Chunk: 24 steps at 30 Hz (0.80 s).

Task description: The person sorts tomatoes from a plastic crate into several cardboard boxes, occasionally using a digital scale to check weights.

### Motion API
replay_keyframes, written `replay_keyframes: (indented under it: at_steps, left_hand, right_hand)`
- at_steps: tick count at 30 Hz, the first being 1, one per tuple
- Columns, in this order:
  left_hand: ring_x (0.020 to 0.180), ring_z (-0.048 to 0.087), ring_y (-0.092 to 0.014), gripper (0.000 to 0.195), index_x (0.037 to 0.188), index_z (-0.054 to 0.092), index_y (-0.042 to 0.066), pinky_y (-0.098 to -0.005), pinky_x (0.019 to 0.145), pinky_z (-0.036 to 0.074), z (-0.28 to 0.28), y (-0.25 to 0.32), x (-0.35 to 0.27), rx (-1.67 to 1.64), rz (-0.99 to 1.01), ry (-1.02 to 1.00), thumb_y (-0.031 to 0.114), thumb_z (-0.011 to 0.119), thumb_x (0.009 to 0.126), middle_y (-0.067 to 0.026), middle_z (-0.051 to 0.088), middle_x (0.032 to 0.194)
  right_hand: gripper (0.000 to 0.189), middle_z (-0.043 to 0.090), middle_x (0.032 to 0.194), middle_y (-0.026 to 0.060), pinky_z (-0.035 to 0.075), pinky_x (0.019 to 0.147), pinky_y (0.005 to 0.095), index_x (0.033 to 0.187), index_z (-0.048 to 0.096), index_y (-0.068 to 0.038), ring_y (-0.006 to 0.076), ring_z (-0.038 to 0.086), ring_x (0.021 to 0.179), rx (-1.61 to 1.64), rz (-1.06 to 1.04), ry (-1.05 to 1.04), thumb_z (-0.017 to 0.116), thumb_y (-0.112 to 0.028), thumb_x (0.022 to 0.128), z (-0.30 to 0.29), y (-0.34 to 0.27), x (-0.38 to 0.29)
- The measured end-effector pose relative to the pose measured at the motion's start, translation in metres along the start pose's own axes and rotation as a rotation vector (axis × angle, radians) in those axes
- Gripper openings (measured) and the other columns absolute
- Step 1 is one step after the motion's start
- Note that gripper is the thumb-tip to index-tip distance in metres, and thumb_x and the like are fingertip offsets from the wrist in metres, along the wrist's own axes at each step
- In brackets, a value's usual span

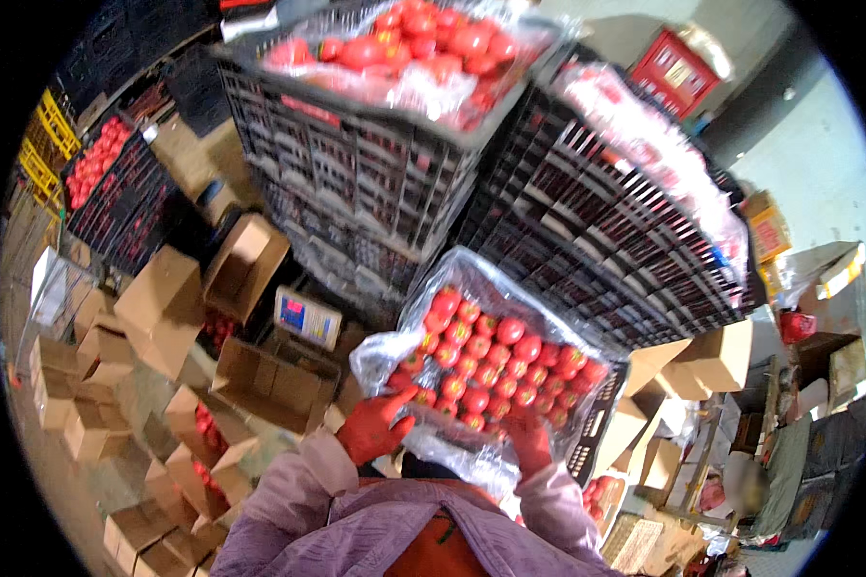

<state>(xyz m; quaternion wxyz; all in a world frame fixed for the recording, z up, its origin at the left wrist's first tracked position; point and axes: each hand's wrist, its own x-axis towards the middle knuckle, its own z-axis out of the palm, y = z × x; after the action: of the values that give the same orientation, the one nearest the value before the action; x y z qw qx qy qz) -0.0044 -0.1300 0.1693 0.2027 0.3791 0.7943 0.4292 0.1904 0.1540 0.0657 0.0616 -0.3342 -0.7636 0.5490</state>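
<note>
Red tomatoes (487,364) lie in rows in a black plastic crate (600,425) lined with clear plastic film (375,353), right before me. My left hand (377,427), in a red glove, is at the crate's near left edge, fingers spread beside the film and the nearest tomatoes; nothing shows in its grasp. My right hand (528,441), also red-gloved, reaches over the near side of the crate, its fingertips among the tomatoes. Those fingertips are blurred, and whether they grip a tomato is unclear.
Tall stacked black crates (361,166) with tomatoes stand beyond, and more crates (606,216) at the right. A digital scale display (307,317) stands left of the crate. Open cardboard boxes (278,382) cover the floor at left, some holding tomatoes. Further cartons (722,357) are at the right.
</note>
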Motion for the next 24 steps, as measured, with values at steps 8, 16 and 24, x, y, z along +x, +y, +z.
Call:
replay_keyframes:
  at_steps: [8, 16, 24]
  left_hand:
    - [0.102, 0.061, -0.039, 0.048, 0.131, 0.051, 0.006, -0.0435, 0.088, 0.049, 0.042, -0.005, -0.026, -0.165, -0.324, 0.024, 0.020, 0.063, 0.086, -0.0231, 0.063, 0.110]
    - [0.105, 0.064, -0.024, 0.044, 0.131, 0.051, 0.001, -0.0339, 0.088, 0.050, 0.080, -0.023, -0.017, -0.385, -0.418, -0.036, 0.004, 0.059, 0.087, -0.0152, 0.066, 0.115]
    - [0.078, 0.066, -0.010, 0.028, 0.124, 0.058, 0.011, -0.0220, 0.063, 0.050, 0.094, -0.047, 0.017, -0.891, -0.823, 0.093, 0.012, 0.046, 0.099, -0.0082, 0.069, 0.101]
  right_hand:
    - [0.054, 0.062, 0.114, 0.0215, 0.049, 0.086, 0.0387, 0.134, 0.048, -0.006, 0.0337, 0.061, 0.102, -0.227, -0.197, -0.021, 0.061, -0.007, 0.082, 0.103, -0.034, 0.139]
    - [0.073, 0.051, 0.129, 0.0144, 0.050, 0.080, 0.0481, 0.140, 0.037, -0.012, 0.0420, 0.061, 0.097, -0.788, -0.445, -0.088, 0.066, -0.024, 0.075, 0.153, -0.041, 0.264]
    - [0.035, 0.060, 0.116, 0.0141, 0.048, 0.086, 0.0328, 0.120, 0.054, -0.005, 0.0234, 0.059, 0.098, 0.918, 0.221, -0.257, 0.059, -0.004, 0.085, 0.115, -0.003, 0.254]
